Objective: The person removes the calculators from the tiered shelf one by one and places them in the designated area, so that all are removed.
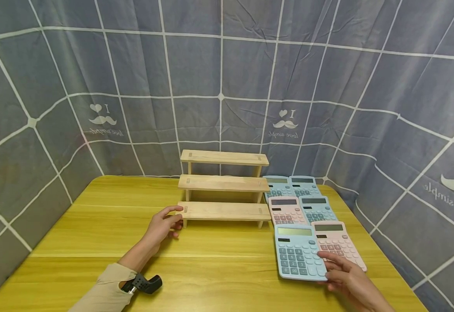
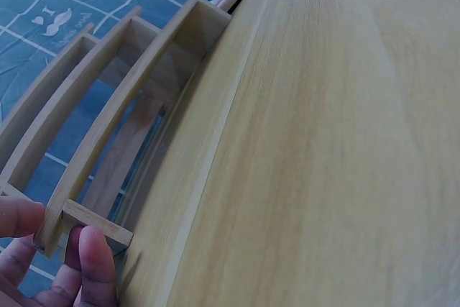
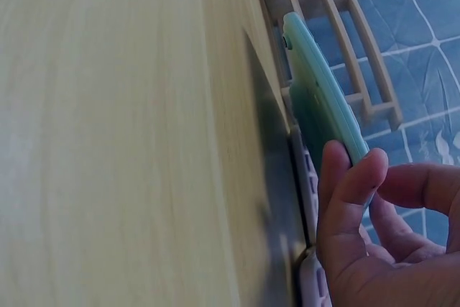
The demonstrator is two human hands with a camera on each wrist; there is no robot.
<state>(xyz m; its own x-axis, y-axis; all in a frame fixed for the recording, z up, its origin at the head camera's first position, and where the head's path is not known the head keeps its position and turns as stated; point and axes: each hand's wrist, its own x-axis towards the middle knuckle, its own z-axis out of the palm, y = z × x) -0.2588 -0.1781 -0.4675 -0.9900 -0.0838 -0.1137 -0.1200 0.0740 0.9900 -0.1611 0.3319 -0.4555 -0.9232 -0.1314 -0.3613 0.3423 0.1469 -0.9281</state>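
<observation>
A blue calculator is pinched at its lower right edge by my right hand. In the right wrist view this calculator is seen edge-on, raised above the table, with my thumb and fingers on opposite faces. My left hand grips the left end of the lowest step of a three-tier wooden stand. The left wrist view shows thumb and fingertips around the corner of that wooden step, beside its short leg. The stand's steps carry nothing.
Right of the stand lie pink and blue calculators in two columns, among them a pink calculator near the front and a blue calculator behind it. They rest on the yellow wood-grain table. A grey checked curtain surrounds the back and sides.
</observation>
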